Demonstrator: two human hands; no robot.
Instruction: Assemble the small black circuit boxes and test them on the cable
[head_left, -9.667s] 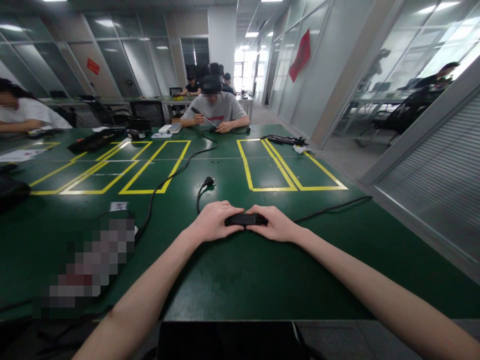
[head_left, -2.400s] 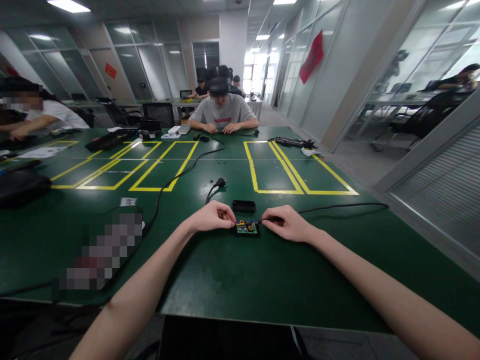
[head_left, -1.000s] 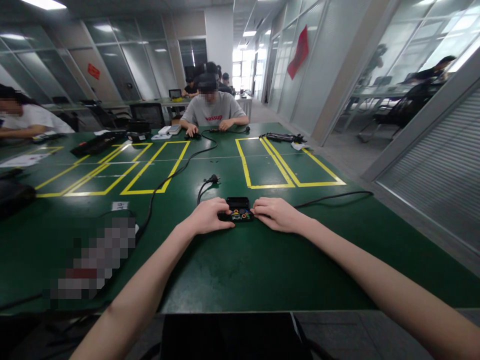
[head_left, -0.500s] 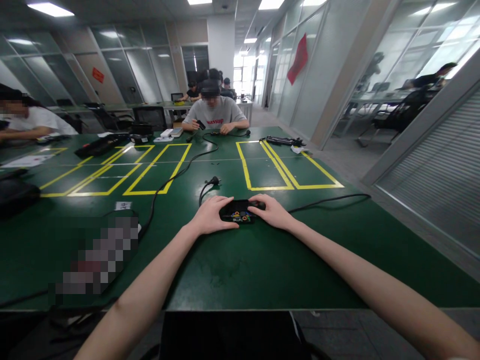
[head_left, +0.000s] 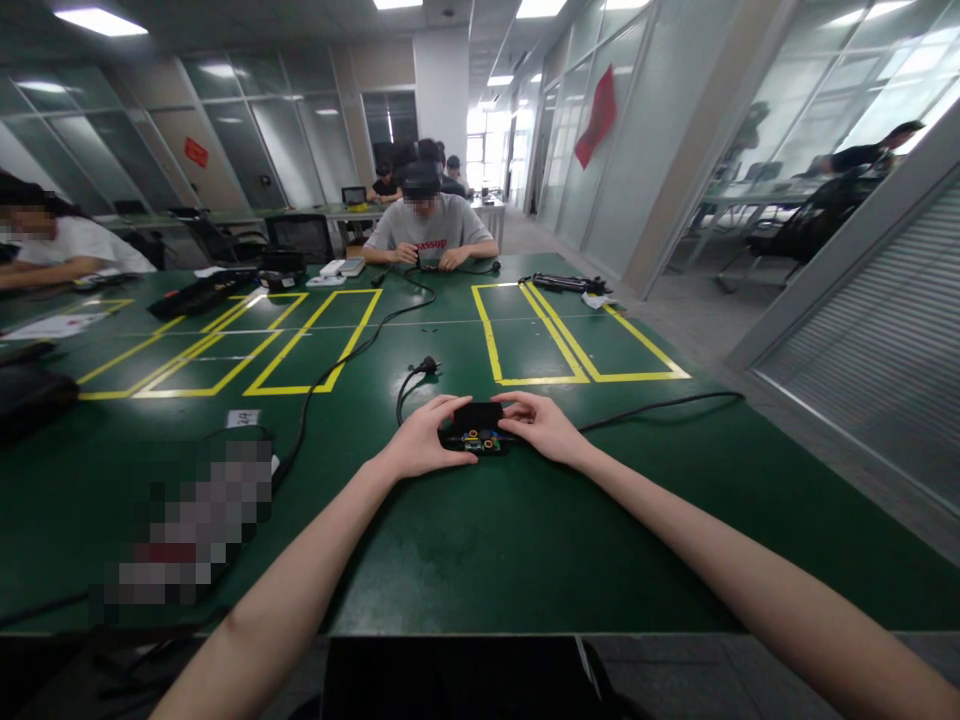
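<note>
On the green table (head_left: 480,550) lies a small opened black case that looks like a power adapter, with a circuit board (head_left: 480,441) showing orange-ringed parts inside. Its black cover (head_left: 478,416) stands tilted up behind the board. My left hand (head_left: 421,438) grips the left side, thumb along the near edge and fingers at the cover's top. Closed at the right end, my right hand (head_left: 546,426) has its fingertips against the cover's right edge. A plug (head_left: 429,366) on a short black cord lies just beyond my left hand, and another black cord (head_left: 652,406) runs off right.
Yellow tape rectangles (head_left: 544,380) mark the table. A long black cable (head_left: 360,350) crosses it at left, near a pixelated object (head_left: 202,520) and a small label (head_left: 243,418). Across the table a person (head_left: 431,225) handles small black parts. A folded black tripod (head_left: 562,283) lies far right.
The black cover has tipped up more steeply behind the board. My right fingers have shifted slightly along its edge. The person opposite has lowered a black part to the table.
</note>
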